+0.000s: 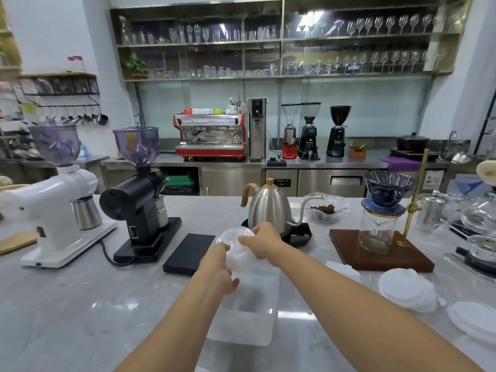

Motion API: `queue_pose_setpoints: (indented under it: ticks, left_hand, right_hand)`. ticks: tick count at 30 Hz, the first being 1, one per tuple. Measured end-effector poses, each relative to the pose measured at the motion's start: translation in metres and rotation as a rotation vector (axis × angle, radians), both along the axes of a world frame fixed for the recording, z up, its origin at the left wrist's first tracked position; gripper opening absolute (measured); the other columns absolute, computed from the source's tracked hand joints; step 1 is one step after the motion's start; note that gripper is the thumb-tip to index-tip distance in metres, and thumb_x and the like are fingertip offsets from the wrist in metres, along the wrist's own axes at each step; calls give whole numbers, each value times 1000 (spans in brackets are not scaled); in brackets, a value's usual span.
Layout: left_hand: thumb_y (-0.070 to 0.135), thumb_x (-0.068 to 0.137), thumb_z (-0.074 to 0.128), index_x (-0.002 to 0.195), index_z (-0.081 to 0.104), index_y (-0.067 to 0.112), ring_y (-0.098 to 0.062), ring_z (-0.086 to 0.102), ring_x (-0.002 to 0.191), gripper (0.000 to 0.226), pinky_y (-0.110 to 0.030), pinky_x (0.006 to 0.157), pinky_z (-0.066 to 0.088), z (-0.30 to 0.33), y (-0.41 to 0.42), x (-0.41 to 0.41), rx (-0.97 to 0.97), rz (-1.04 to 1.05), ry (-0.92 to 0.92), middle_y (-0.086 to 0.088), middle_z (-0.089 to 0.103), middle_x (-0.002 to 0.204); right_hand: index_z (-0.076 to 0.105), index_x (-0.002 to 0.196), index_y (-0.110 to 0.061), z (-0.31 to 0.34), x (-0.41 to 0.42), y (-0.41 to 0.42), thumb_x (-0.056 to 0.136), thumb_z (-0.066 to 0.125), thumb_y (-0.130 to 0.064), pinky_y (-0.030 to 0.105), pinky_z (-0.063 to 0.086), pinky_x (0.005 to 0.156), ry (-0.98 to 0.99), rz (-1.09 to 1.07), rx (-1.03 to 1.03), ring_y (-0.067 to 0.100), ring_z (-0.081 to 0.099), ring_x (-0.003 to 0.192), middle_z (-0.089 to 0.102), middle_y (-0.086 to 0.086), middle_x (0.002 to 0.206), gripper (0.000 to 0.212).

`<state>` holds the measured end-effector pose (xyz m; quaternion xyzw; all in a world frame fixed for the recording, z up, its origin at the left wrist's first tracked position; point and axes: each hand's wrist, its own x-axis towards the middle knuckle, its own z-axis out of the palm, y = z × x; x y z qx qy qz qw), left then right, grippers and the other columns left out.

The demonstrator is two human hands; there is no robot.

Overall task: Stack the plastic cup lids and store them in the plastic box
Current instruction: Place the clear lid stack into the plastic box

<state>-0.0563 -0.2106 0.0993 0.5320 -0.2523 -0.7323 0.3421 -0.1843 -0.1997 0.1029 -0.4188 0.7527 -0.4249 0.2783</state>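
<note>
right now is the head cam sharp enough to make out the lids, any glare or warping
Head view: the clear lids held by both hands are soft and washed out against the pale plastic box; wide-angle bending curves the frame edges; glare streaks the glass shelves.

Both arms are stretched forward; the left hand (218,267) and right hand (264,241) are brought together, fingers curled in a grip.

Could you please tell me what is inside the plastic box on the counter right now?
The translucent plastic box looks empty in its near half. At the far end, both hands, left hand and right hand, hold a stack of clear lids over it; whatever lies beneath is covered.
</note>
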Motion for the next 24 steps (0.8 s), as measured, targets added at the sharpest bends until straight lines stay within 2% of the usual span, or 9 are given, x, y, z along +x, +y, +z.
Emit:
queue_pose_setpoints:
  ticks: [2, 4, 6, 10, 13, 18, 22, 23, 24]
  left_hand:
    - [24, 95, 66, 135, 56, 8, -26, 58, 127, 44, -41, 88, 49, -6, -1, -2, -5, 35, -18, -10, 58, 141]
    - [23, 95, 68, 131, 60, 5, -24, 63, 95, 41, -36, 83, 50, -11, -3, -3, -24, 59, -11, -11, 60, 117]
    - [22, 95, 67, 121, 61, 2, -20, 51, 65, 33, -33, 76, 50, -17, -5, -2, -34, 65, -10, -8, 53, 94]
    - [18, 96, 62, 105, 61, 4, -19, 49, 61, 17, -29, 54, 41, -24, -5, 2, -27, 65, 55, -5, 53, 83]
    - [23, 95, 59, 103, 60, 5, -21, 47, 67, 19, -28, 56, 36, -25, -8, 3, -9, 78, 107, -5, 51, 83]
    - [28, 94, 53, 87, 61, 5, -24, 51, 55, 24, -31, 54, 38, -20, -2, 6, 34, 56, 132, -5, 60, 47]
    - [24, 94, 52, 86, 60, 3, -22, 53, 31, 24, -28, 48, 41, -13, 2, 7, 28, 69, 138, -6, 56, 41]
    - [24, 94, 52, 84, 59, 3, -22, 51, 28, 24, -24, 43, 42, -13, 2, 7, 34, 79, 141, -6, 54, 39]
    - [23, 94, 51, 79, 56, 4, -20, 48, 23, 25, -18, 37, 42, -12, 2, 8, 38, 82, 142, -5, 50, 35]
  right_hand:
    - [37, 68, -18, -7, 0, -5, 85, 71, -25, 32, 44, 58, -10, -20, 36, 20, 42, 59, 41, 2, 67, 39]
    - [32, 68, -21, -13, -1, -10, 85, 70, -26, 31, 44, 56, -37, -33, 67, 20, 40, 55, 41, 2, 70, 42]
    - [33, 71, -20, -15, 0, -13, 84, 70, -28, 30, 45, 56, -27, -45, 96, 20, 41, 53, 43, 3, 71, 40]
    - [45, 83, -15, -18, -1, -20, 84, 70, -31, 28, 50, 58, 3, -89, 143, 19, 49, 56, 51, 5, 77, 29]
    - [48, 82, -12, -24, -1, -24, 86, 69, -28, 26, 47, 56, -32, -88, 165, 20, 51, 57, 51, 5, 71, 26]
    - [34, 72, -19, -38, 2, -29, 92, 66, -35, 26, 30, 47, 22, -49, 196, 14, 40, 54, 41, -1, 68, 41]
    - [39, 74, -18, -39, 4, -29, 94, 62, -41, 25, 38, 64, 160, 3, 207, 22, 49, 84, 45, -3, 76, 38]
    - [48, 90, -15, -39, 6, -28, 95, 61, -40, 26, 40, 72, 169, 16, 188, 24, 54, 95, 55, 0, 89, 29]
    - [49, 114, -9, -39, 7, -27, 95, 62, -38, 28, 41, 80, 179, 12, 176, 27, 56, 107, 60, 5, 109, 37]
